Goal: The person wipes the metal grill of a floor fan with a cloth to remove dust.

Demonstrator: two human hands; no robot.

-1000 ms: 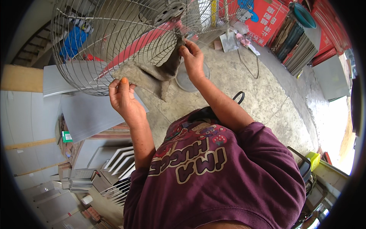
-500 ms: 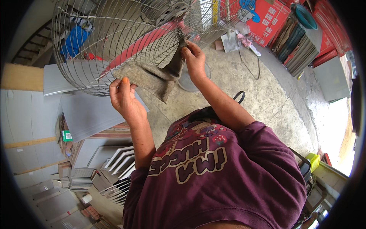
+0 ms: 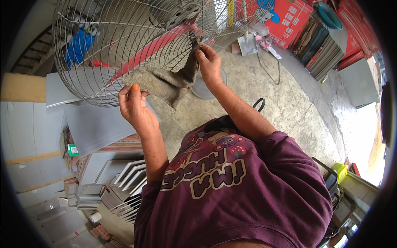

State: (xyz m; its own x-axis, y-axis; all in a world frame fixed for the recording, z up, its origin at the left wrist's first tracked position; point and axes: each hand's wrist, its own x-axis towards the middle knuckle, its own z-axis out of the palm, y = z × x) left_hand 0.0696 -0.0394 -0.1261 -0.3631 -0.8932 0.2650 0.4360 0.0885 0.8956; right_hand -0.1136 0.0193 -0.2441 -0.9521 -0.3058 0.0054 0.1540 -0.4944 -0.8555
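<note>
A grey-brown cloth [image 3: 167, 82] stretches between my two hands, sagging in folds in front of a large wire fan cage. My left hand [image 3: 136, 105] pinches its left end between thumb and fingers, near the lower rim of the cage. My right hand [image 3: 210, 64] is closed on the raised right end, close to the middle of the cage. Inside the fan [image 3: 124, 45] a red blade [image 3: 153, 51] shows behind the wires, along with the grey motor hub [image 3: 180, 15]. Part of the fan's round base [image 3: 202, 87] is visible below the cloth.
Grey panels [image 3: 99, 126] lie at the left, above stacked white boards [image 3: 130, 175]. Red cartons [image 3: 285, 22], a teal basin [image 3: 330, 16] and upright flat sheets [image 3: 326, 58] stand at the far right. A thin cord loop [image 3: 277, 76] lies on the concrete floor [image 3: 281, 101].
The cloth stays in both hands and its hanging lower corner has risen slightly. The fan and surroundings have shifted a little in the view; my hands have barely moved.
</note>
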